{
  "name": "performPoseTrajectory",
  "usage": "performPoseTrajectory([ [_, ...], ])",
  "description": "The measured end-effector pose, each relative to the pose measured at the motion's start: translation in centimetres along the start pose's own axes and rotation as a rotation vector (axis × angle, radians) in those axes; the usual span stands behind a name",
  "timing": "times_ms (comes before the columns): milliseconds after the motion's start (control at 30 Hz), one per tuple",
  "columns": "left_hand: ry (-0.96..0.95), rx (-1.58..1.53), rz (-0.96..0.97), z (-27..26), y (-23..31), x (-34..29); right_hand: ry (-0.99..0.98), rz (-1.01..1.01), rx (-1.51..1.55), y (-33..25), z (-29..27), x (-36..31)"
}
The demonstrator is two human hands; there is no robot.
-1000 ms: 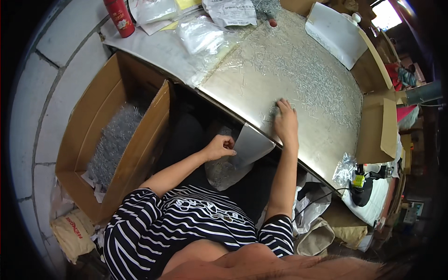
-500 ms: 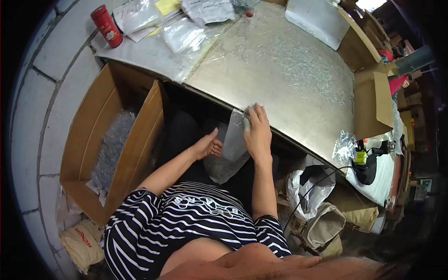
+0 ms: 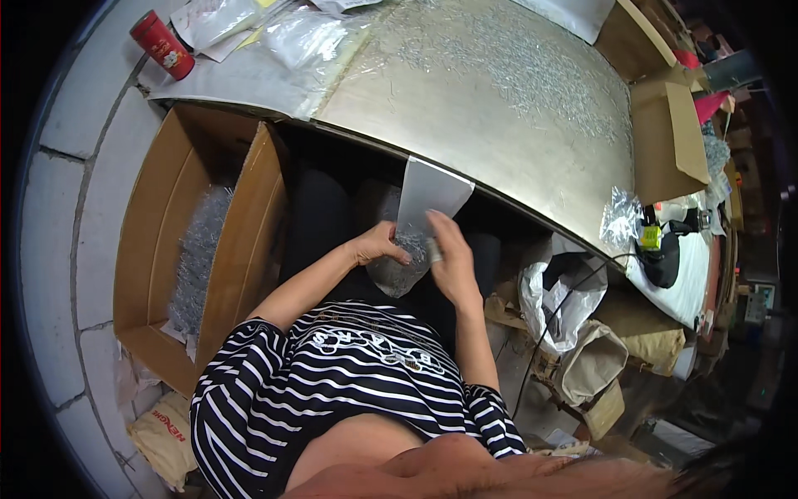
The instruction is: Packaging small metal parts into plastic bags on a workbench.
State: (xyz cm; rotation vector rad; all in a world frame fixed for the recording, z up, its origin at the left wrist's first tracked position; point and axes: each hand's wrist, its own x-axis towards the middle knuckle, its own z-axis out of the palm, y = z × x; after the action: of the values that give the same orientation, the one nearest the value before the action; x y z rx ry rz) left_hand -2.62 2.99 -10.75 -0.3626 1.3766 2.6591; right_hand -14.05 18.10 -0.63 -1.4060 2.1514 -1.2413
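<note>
"Two bare hands, I see. How do they stand?"

"The left hand [image 3: 378,245] curves in a loose C, thumb parted from fingers. The right hand [image 3: 453,259] faces it, fingers stretched out. Whether either presses on anything, I cannot tell."

"And what lies between them?"

"A bunch of thin metal pieces [image 3: 412,245], beyond the near edge of the table [image 3: 391,108], on the person's side, toward that edge's left end. A grey sheet [image 3: 434,193] slants down from the edge just above the bunch, and a clear bag [image 3: 394,279] sits below. More of the kind lie as a loose scatter [image 3: 536,71] toward the table's far right corner."

"How would the bunch handle?"

"Each piece looks light and stiff, probably slick, hardly fragile. Together they'd shift and slide, and any sharp ends could prick."

"Where to take hold?"

"Cup the bunch from both sides, palms inward, fingers low beneath it. A fingertip pinch would likely shed strays. The sheet seems smooth and springy; better held by its side edges."
</note>
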Motion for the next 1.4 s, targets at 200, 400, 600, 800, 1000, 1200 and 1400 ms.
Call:
performPoseTrajectory([
  [200, 0.077, 0.031, -0.128, -1.5, -2.3, -0.2, -0.256, 0.157, 0.021, -1.0, 0.2, 1.0],
  [400, 0.063, 0.052, -0.223, -1.8, -3.3, -1.0, -0.412, 0.152, 0.040, 1.6, 1.3, 0.4],
  [600, 0.033, -0.002, -0.194, 2.0, 1.6, -0.9, -0.192, 0.207, 0.106, 2.5, -2.4, 0.2],
  [800, 0.087, 0.042, 0.038, 4.8, 5.3, -0.4, -0.088, 0.209, 0.210, 4.0, -2.9, 0.9],
  [1000, 0.051, -0.092, 0.147, 2.8, 6.9, -1.0, 0.547, 0.351, -0.237, 8.4, -16.0, 1.7],
  [1200, 0.069, -0.019, 0.017, 2.2, 5.6, -1.7, 0.979, 0.191, -0.320, 14.2, -24.4, 2.3],
  [1400, 0.164, 0.008, 0.082, 1.7, 7.9, -1.8, 0.887, 0.378, -1.222, 21.5, -28.6, 4.8],
])
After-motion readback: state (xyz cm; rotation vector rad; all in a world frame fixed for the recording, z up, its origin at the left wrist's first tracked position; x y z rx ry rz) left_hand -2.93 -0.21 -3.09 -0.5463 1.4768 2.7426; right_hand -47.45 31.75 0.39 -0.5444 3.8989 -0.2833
